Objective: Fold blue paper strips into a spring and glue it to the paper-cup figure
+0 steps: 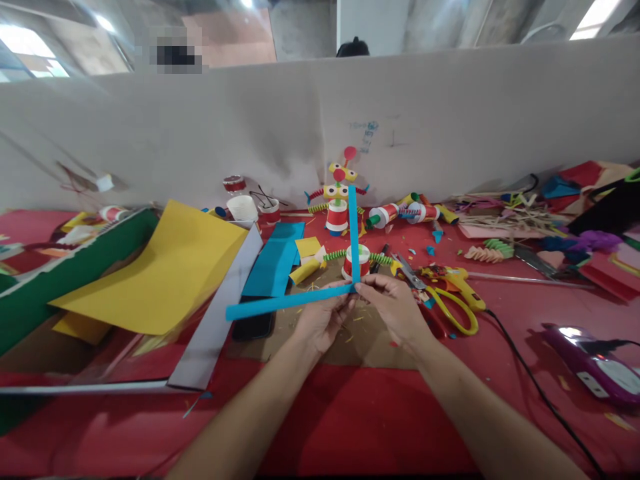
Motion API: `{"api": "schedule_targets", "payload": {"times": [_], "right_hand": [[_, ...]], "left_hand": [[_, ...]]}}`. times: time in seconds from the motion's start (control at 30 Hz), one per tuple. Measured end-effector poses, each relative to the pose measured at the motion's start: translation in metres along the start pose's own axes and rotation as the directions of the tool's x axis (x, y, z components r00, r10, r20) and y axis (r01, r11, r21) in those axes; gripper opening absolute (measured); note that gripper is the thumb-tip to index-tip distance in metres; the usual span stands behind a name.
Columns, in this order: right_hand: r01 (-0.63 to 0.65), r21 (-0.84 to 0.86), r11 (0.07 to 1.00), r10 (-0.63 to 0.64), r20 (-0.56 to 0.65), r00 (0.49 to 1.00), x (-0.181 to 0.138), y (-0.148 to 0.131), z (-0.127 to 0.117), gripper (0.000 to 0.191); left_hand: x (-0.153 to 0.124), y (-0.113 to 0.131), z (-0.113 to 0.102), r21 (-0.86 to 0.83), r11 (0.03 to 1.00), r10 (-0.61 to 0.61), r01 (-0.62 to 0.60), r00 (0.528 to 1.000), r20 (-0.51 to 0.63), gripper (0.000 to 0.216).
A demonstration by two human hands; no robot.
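The left hand (323, 323) and the right hand (393, 303) both pinch two blue paper strips (285, 302) at the corner where these meet, above the brown cardboard (373, 345). Fingertips cover part of this corner, so I cannot tell how the strips are joined. Some fingers of the left hand are hidden too. One strip points upward in the view, its long axis almost vertical; the other extends to the left, its free end slightly lower than the corner. Behind, the upright strip hides part of a red-banded paper cup (365, 266) with green folded arms. On the left, a black phone (254, 327) is partly covered. On the right is a yellow glue gun (460, 287), near yellow scissor handles (471, 327). Farther back, the handwriting (367, 127) on the white panel (225, 133) is too faint to read.
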State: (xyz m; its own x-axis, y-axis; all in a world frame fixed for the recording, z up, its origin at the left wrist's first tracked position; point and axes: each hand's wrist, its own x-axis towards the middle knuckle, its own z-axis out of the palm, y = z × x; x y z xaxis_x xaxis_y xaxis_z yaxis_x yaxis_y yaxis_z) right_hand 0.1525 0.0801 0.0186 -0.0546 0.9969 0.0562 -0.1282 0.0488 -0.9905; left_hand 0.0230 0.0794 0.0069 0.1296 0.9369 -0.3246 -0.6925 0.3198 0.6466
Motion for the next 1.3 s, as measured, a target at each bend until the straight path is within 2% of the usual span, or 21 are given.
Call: {"api": "schedule_targets", "payload": {"times": [0.13, 0.4, 0.67, 0.83, 0.97, 1.07, 1.3], "right_hand": [[0.000, -0.035, 0.999, -0.001, -0.013, 1.000, -0.001, -0.002, 0.001, 0.015], [0.060, -0.062, 0.996, -0.062, -0.033, 0.998, -0.003, 0.001, 0.006, 0.017], [0.199, -0.144, 0.969, -0.204, -0.021, 0.979, -0.003, 0.006, 0.004, 0.015], [0.214, -0.225, 0.951, -0.218, 0.005, 0.976, -0.005, 0.003, 0.004, 0.016], [0.129, -0.100, 0.987, -0.133, -0.036, 0.991, -0.008, 0.001, 0.007, 0.020], [0.095, 0.003, 0.995, -0.095, -0.073, 0.993, -0.008, 0.001, 0.010, 0.015], [0.101, 0.026, 0.995, -0.099, -0.079, 0.992, -0.009, 0.002, 0.011, 0.018]], "left_hand": [[0.000, 0.000, 0.000, 0.021, 1.000, 0.010, -0.010, 1.000, 0.018, 0.018], [0.001, -0.002, -0.002, 0.076, 0.991, 0.107, -0.111, 0.993, 0.056, 0.019], [-0.002, 0.002, 0.002, 0.131, 0.976, 0.171, -0.172, 0.985, 0.017, 0.022], [-0.003, 0.002, 0.004, 0.139, 0.963, 0.238, -0.232, 0.971, -0.027, 0.024], [-0.004, -0.001, 0.004, 0.134, 0.945, 0.308, -0.300, 0.950, -0.044, 0.020], [-0.006, 0.000, 0.006, 0.139, 0.943, 0.309, -0.303, 0.951, -0.027, 0.018], [-0.013, 0.004, 0.014, 0.206, 0.909, 0.375, -0.363, 0.927, -0.021, 0.016]]}}
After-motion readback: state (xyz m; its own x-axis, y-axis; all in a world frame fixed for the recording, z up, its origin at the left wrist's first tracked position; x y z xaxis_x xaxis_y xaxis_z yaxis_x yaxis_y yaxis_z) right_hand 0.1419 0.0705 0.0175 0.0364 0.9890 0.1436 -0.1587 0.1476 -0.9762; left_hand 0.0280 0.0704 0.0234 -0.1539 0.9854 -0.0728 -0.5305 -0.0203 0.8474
